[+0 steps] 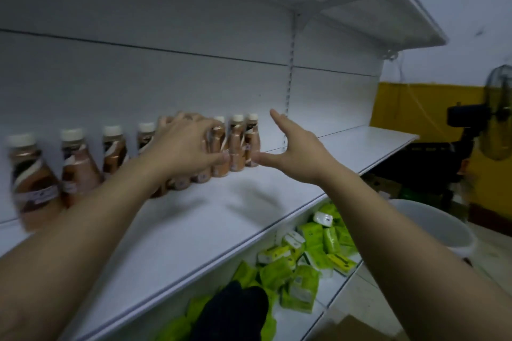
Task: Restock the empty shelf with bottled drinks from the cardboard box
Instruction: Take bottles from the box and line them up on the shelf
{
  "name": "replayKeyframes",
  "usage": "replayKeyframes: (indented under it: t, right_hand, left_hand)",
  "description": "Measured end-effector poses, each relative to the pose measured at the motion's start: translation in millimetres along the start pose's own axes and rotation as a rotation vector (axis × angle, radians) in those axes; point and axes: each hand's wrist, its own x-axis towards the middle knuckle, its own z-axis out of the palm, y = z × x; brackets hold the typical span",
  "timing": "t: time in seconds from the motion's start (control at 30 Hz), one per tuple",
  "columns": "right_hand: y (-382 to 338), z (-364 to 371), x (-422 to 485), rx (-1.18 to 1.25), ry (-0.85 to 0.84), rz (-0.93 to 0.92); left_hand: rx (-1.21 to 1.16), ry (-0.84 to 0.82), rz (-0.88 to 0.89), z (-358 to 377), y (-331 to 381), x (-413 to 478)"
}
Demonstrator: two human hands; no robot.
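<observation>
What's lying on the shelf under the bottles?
Loose green packets lie heaped there, with an unclear black shape nearer the camera. The bottle shelf covers the back of that lower shelf, so anything further in cannot be seen.

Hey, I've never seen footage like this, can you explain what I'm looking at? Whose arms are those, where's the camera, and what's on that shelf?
There is no machine here: a person wears a camera on the head, so this single picture looks forward and down along their own bare arms. On the white shelf stands a row of brown bottles with white caps. The left hand curls over bottles in the middle of the row. The right hand is open and holds nothing, its thumb close by the end bottle. Green packets lie on the shelf below.
</observation>
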Motion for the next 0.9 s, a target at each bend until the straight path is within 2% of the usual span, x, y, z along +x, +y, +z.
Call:
replayKeyframes:
  t: [0.17, 0.33, 0.53, 0.7, 0.9]
  right_hand:
    - [-23.0, 23.5, -12.1, 0.148, -0.017, -0.104]
    - [-54.1, 70.9, -3.1, 0.301, -0.144, -0.220]
    - [-96.7, 118.0, 9.3, 0.427, -0.246, -0.320]
    - [-137.2, 148.3, 30.2, 0.529, -0.192, -0.260]
    - [-183.9, 174.0, 64.1, 0.541, -0.032, -0.230]
  left_hand:
    - [0.119, -0.005, -0.103, -29.5, -41.0, -42.5]
    - [0.227, 0.002, -0.265, -57.8, -77.5, -70.7]
    - [0.178, 0.092, -0.536, -79.6, -122.0, -103.8]
    - [0.054, 0.126, -0.601, -74.6, -153.1, -114.4]
    - [-0.122, 0.216, -0.587, -37.5, -183.8, -124.3]
